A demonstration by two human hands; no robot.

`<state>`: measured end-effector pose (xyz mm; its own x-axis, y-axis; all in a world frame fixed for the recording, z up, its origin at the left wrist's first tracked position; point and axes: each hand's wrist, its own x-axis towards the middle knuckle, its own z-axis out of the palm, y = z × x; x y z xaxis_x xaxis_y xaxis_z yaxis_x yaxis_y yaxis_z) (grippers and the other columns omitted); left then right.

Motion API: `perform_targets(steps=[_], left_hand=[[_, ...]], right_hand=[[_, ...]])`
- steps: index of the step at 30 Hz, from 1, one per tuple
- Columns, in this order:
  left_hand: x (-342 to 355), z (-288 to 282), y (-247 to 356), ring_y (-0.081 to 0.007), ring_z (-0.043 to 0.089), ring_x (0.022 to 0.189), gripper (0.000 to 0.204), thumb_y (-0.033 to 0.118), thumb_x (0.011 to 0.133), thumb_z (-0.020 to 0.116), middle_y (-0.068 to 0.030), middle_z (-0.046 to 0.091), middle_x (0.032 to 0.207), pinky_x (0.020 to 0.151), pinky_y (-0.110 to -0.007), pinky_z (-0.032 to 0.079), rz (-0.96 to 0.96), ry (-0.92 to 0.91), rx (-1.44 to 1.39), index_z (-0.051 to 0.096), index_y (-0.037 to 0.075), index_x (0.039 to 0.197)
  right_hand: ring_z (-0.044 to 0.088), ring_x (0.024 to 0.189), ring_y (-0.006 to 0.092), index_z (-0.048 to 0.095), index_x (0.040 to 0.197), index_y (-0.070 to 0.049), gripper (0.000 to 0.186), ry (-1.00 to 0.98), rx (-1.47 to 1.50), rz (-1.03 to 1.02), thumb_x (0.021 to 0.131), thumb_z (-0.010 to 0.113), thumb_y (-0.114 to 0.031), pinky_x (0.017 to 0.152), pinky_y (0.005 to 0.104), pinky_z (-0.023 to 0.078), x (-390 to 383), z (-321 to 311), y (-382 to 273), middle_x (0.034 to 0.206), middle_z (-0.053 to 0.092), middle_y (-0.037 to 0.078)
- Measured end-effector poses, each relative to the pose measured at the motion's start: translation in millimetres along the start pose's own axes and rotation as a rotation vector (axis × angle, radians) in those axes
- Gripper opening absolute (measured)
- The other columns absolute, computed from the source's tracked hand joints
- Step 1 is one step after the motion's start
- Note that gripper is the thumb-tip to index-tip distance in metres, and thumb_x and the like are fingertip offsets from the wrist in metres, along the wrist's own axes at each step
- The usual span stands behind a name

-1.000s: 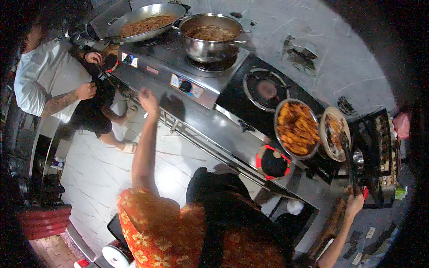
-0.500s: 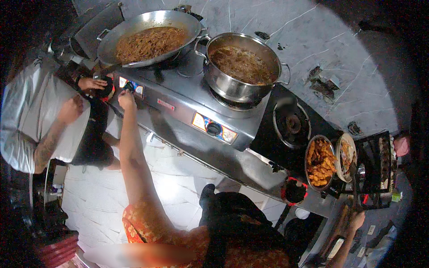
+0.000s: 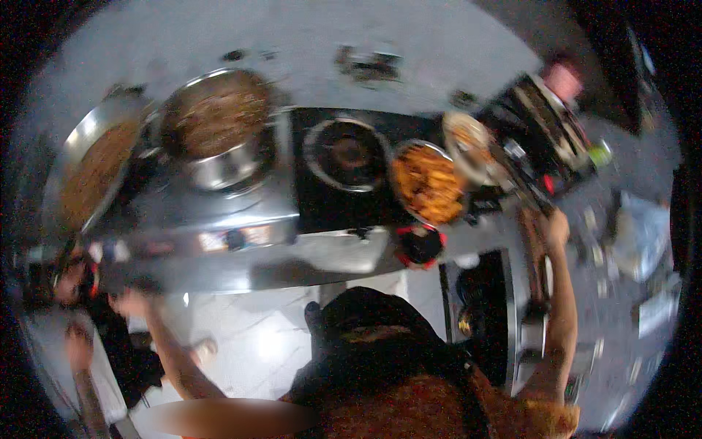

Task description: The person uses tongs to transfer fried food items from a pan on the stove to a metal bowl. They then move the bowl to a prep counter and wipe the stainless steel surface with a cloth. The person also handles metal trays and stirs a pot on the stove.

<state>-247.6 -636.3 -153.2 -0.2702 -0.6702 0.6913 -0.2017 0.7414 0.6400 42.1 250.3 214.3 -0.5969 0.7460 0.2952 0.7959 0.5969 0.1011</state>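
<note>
At the end of the right forearm, my right hand is closed on a long dark-handled utensil. The utensil's far end reaches toward a pale bowl with food in it; motion blur hides its exact kind. Beside that bowl sits a metal bowl heaped with golden fried pieces. My left hand is off the stove's front edge at the left, its fingers smeared by motion. Nearest to it is the steel gas stove, with a control knob on its front.
A steel pot of brown, bubbling liquid and a wide wok of brown food stand on the stove. Right of them is a bare burner. A co-worker's hand shows at far left. A plastic bag lies on the right counter.
The view has swung to the right, so the stove and pans sit further left. My left hand has come away from the left stove knob. My right hand still grips the utensil.
</note>
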Motion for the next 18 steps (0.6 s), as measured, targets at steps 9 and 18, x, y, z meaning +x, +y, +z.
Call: perform_targets(steps=[9,18], left_hand=[[-252,-162,-50,-0.0302,0.057,0.082,0.036,0.03,0.075,0.064,-0.0139,0.058,0.091,0.066,-0.047,0.044,-0.074,-0.954,0.706,0.053,0.006,0.101],[-417,-259,31,-0.0268,0.032,0.126,0.065,0.057,0.081,0.051,-0.0061,0.04,0.134,0.097,-0.044,0.035,0.45,-1.938,1.1,0.044,0.013,0.128]], right_hand=[[0.062,0.076,0.0349,0.066,0.104,-0.016,0.034,0.221,0.089,-0.076,0.077,0.061,-0.036,0.07,0.0425,0.049,-7,5,54,0.085,0.064,0.019],[0.063,0.071,0.0304,0.062,0.109,-0.015,0.035,0.354,0.049,-0.403,0.078,0.061,-0.033,0.062,0.0397,0.05,42,53,106,0.085,0.065,0.012]])
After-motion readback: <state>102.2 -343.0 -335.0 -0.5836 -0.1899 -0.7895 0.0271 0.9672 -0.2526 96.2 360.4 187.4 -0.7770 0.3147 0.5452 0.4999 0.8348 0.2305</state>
